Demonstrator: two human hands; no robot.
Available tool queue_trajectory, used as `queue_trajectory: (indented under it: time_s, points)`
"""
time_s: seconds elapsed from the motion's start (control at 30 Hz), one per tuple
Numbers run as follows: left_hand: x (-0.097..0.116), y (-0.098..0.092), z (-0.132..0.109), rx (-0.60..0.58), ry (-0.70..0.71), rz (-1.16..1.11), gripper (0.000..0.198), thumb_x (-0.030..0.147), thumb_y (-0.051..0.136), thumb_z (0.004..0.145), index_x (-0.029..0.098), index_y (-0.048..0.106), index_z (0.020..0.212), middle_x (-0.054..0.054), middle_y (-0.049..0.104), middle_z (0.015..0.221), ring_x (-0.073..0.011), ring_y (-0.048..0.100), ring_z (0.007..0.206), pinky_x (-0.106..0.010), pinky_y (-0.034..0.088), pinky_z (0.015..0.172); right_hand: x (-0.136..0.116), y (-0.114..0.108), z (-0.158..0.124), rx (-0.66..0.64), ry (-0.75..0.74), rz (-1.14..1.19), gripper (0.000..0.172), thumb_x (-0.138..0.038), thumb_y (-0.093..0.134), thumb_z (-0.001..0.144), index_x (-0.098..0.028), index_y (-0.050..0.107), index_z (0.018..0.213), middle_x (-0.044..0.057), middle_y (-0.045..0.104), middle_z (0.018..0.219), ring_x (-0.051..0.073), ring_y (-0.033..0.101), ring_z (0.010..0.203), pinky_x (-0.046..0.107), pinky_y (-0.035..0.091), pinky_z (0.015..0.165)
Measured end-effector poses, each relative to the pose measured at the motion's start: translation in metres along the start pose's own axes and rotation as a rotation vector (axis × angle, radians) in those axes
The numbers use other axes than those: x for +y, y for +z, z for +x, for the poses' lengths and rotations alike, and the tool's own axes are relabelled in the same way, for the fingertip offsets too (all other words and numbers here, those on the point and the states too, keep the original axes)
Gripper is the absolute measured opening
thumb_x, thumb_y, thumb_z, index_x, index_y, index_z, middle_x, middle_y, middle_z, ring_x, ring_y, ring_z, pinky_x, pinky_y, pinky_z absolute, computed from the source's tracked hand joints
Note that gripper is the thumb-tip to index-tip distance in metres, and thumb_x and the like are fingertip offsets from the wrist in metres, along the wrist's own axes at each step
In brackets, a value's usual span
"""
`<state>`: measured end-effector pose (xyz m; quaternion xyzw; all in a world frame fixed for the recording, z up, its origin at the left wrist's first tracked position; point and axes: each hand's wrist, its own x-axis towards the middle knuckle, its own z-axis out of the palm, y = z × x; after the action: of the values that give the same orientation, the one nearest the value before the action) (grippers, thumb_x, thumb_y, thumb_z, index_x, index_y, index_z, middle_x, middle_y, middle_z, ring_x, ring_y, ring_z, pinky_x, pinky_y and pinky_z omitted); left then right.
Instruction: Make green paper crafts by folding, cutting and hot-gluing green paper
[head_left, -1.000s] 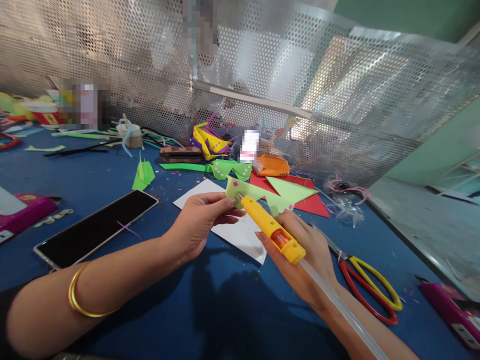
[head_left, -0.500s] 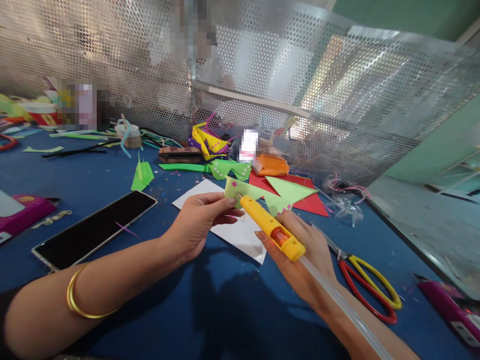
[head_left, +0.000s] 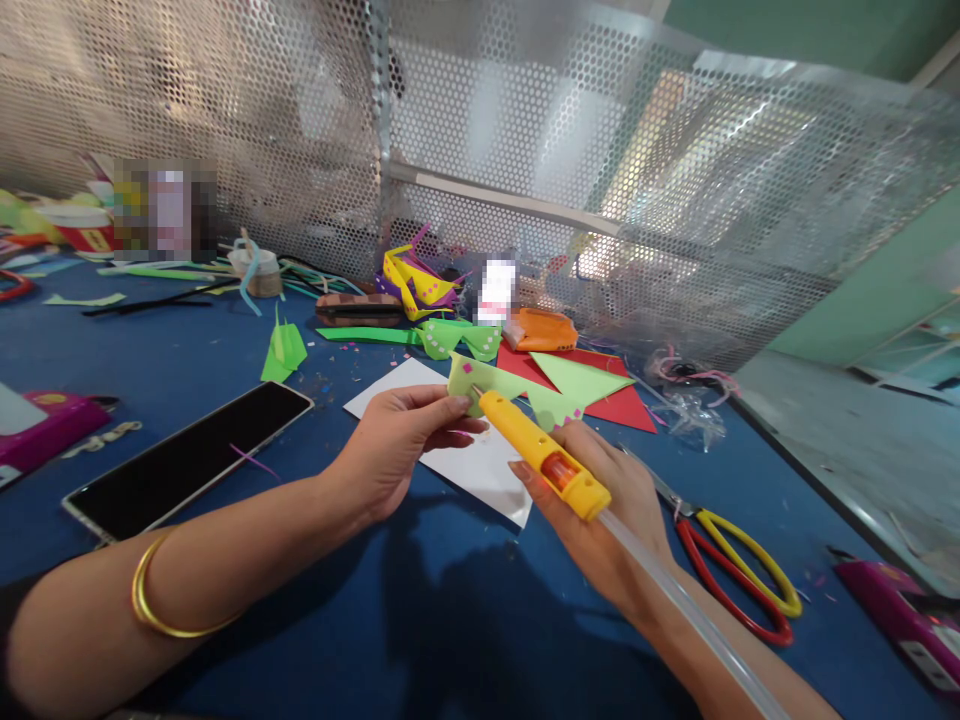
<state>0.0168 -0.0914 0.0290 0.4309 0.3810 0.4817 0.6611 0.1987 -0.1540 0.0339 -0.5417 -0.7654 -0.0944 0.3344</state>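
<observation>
Over a blue counter (head_left: 315,620), your left hand (head_left: 401,440) pinches one end of a pale green cutout (head_left: 501,380) in its grip; your right hand (head_left: 611,480) wraps a yellow glue gun (head_left: 525,435), nozzle pointed at the cutout.

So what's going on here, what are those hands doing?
The left hand pinches a light green cutout with pink squares on it. The right hand holds a yellow glue gun, its nozzle right by the cutout; I can't tell if it touches. A white sheet lies on the blue table, and scissors lie beside the right hand.
</observation>
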Motion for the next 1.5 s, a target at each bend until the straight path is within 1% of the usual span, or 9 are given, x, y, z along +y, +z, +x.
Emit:
queue_trajectory:
  time_s: [0.27, 0.5, 0.87, 1.1, 1.33, 1.5]
  points:
    - [0.0002, -0.0005, -0.0003, -0.002, 0.006, 0.0, 0.012, 0.027, 0.076, 0.074, 0.015, 0.077, 0.078, -0.005, 0.076, 0.078, -0.0137, 0.068, 0.071, -0.02, 0.053, 0.066, 0.001, -0.0002, -0.0017, 0.021, -0.025, -0.003, 0.024, -0.039, 0.051, 0.091, -0.02, 0.05, 0.076, -0.003, 0.054, 0.063, 0.011, 0.05, 0.05, 0.022, 0.032, 0.048]
    - [0.0011, 0.0014, -0.0005, -0.004, -0.001, 0.004, 0.013, 0.027, 0.077, 0.073, 0.015, 0.077, 0.079, -0.006, 0.076, 0.081, -0.0142, 0.069, 0.073, -0.02, 0.053, 0.065, 0.0014, 0.0011, -0.0023, 0.035, -0.03, -0.007, 0.021, -0.037, 0.054, 0.089, -0.021, 0.049, 0.077, -0.003, 0.055, 0.063, 0.011, 0.052, 0.052, 0.021, 0.033, 0.049]
    - [0.0021, 0.0009, -0.0019, 0.005, -0.007, -0.003, 0.011, 0.026, 0.077, 0.072, 0.016, 0.077, 0.075, -0.005, 0.076, 0.077, -0.0131, 0.068, 0.07, -0.02, 0.052, 0.065, 0.0014, 0.0014, -0.0027, 0.027, -0.018, -0.022, 0.022, -0.038, 0.053, 0.09, -0.021, 0.05, 0.077, -0.002, 0.057, 0.063, 0.012, 0.054, 0.052, 0.022, 0.033, 0.049]
    - [0.0022, 0.002, -0.0024, 0.015, -0.01, 0.004, 0.012, 0.027, 0.078, 0.071, 0.016, 0.077, 0.075, -0.006, 0.076, 0.079, -0.0148, 0.068, 0.072, -0.022, 0.052, 0.067, 0.0019, 0.0012, -0.0028, 0.021, -0.011, -0.008, 0.021, -0.037, 0.054, 0.089, -0.021, 0.049, 0.077, -0.002, 0.056, 0.062, 0.012, 0.053, 0.051, 0.022, 0.033, 0.048]
    - [0.0024, 0.0012, -0.0027, 0.006, -0.004, 0.005, 0.011, 0.027, 0.077, 0.072, 0.017, 0.077, 0.077, -0.005, 0.076, 0.078, -0.0145, 0.068, 0.072, -0.022, 0.052, 0.067, 0.0023, 0.0014, -0.0026, 0.03, -0.014, -0.023, 0.02, -0.038, 0.054, 0.089, -0.021, 0.05, 0.079, -0.002, 0.058, 0.065, 0.012, 0.054, 0.053, 0.022, 0.034, 0.05]
    - [0.0033, 0.0014, -0.0034, 0.008, -0.013, -0.003, 0.01, 0.025, 0.077, 0.072, 0.016, 0.077, 0.076, -0.005, 0.075, 0.076, -0.0139, 0.068, 0.07, -0.021, 0.052, 0.066, 0.0014, 0.0013, -0.0018, 0.029, -0.012, -0.013, 0.021, -0.037, 0.054, 0.09, -0.021, 0.05, 0.078, -0.002, 0.057, 0.064, 0.012, 0.054, 0.053, 0.022, 0.034, 0.05]
